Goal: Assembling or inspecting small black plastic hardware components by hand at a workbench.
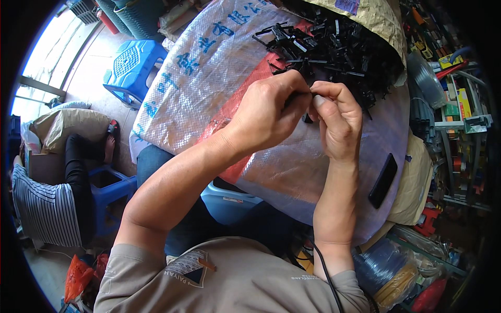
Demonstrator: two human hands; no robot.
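Observation:
My left hand (pixel 271 112) and my right hand (pixel 338 116) meet fingertip to fingertip above a woven plastic sack (pixel 180 99) spread over the work surface. Between them is a small black plastic part (pixel 308 118), mostly covered by the fingers; its shape cannot be made out. Both hands are closed, the right one pinching with thumb and forefinger. Just beyond them lies a heap of black plastic parts (pixel 334 49), thin and clip-like, spilling from the mouth of a tan sack (pixel 378 21).
A dark phone (pixel 383 181) lies on the sack to the right. Shelves of tools and coiled tubing (pixel 428 78) line the right side. At left stand a blue stool (pixel 133 68) and a seated person in a striped shirt (pixel 47 206). A light-blue container (pixel 227 203) is below my forearms.

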